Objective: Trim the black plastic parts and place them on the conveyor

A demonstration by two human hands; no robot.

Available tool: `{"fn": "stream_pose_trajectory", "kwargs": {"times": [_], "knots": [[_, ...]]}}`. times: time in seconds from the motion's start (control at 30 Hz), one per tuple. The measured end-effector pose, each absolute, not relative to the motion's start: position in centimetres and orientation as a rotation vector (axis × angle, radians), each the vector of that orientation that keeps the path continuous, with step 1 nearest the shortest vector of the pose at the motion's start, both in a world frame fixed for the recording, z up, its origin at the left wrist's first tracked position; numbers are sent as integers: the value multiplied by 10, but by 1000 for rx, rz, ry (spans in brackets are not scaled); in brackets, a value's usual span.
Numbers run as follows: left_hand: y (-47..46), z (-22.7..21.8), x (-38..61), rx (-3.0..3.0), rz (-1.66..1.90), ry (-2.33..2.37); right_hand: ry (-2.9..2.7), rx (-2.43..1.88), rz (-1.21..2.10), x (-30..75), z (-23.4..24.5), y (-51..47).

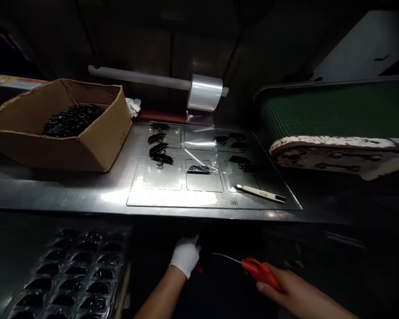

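Note:
My left hand (185, 256), in a white glove, reaches down below the front edge of the metal table (69, 190); its fingers are curled on something dark that I cannot make out. My right hand (286, 290), bare, grips the red handle of a pair of scissors (257, 270) whose thin blade points left toward the gloved hand. On the table lies a clear plastic template sheet (166, 199) with several small black parts (160, 153) in its outlined cells.
A cardboard box (96, 141) of black parts stands at the left. A roll of clear film (204, 92) sits on a rod behind the sheet. A white marked tool (261, 193) lies on the sheet's right. A green conveyor belt (335, 108) runs at right; a blister tray (76, 274) sits low left.

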State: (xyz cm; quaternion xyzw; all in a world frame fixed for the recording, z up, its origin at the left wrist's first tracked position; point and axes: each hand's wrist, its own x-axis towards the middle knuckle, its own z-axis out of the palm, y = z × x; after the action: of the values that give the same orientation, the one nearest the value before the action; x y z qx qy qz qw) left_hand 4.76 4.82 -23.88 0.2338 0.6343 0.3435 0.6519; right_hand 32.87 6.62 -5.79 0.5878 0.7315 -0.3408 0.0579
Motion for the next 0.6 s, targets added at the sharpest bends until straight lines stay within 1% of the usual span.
{"fn": "stream_pose_trajectory", "kwargs": {"times": [0.1, 0.17, 0.23, 0.3, 0.4, 0.5, 0.57, 0.6], "knots": [[52, -233, 46, 514, 784, 1418, 2239, 1761, -956, 328, -53, 66], [55, -227, 46, 451, 812, 1385, 2206, 1717, -1068, 334, -53, 60], [57, -220, 46, 352, 857, 1334, 2122, 1726, -1257, 348, -52, 51], [56, -210, 45, 246, 915, 1284, 2012, 1837, -1388, 373, -50, 42], [51, -185, 43, 154, 977, 1238, 1899, 2100, -1455, 424, -45, 30], [38, -146, 46, 160, 887, 1199, 1871, 2546, -1309, 469, -48, 30], [28, -116, 53, 202, 787, 1187, 1856, 2875, -1106, 484, -59, 43], [23, -102, 58, 205, 796, 1193, 1848, 3015, -999, 486, -68, 54]]}}
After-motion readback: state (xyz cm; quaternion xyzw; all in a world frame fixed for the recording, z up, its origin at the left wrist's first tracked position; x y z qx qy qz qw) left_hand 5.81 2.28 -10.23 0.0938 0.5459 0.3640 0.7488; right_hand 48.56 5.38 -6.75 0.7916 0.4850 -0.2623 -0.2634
